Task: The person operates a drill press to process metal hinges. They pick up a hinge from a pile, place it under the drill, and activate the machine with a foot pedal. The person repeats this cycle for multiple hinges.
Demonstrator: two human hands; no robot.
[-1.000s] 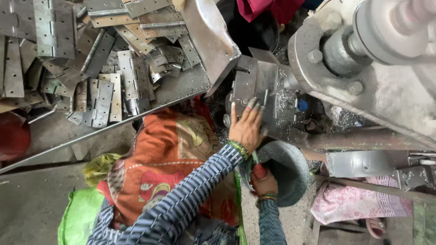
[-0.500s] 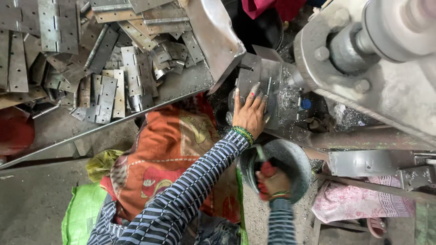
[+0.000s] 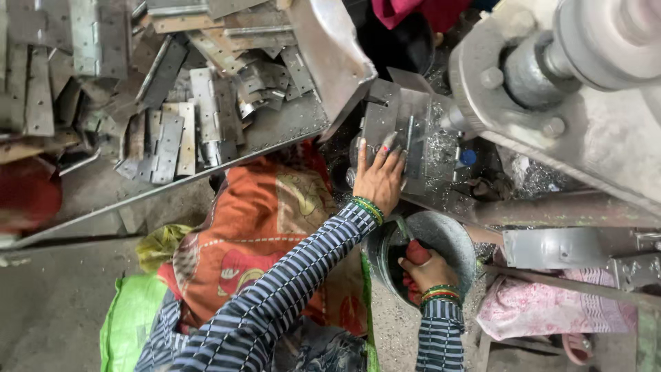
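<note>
A: What fills the right of the frame?

B: A big grey machine (image 3: 578, 89) with a thick shaft. At upper left, a metal tray (image 3: 289, 127) holds a pile of flat hinges (image 3: 172, 134).

A: And at the centre?

B: A bent metal plate (image 3: 396, 120) stands below the machine. The left hand (image 3: 379, 179) lies flat against it, fingers spread, gripping nothing.

A: The other hand?

B: Lower down, the right hand (image 3: 427, 272) is clenched around a red-handled tool (image 3: 413, 258) inside 1 round metal bowl (image 3: 447, 238).
</note>
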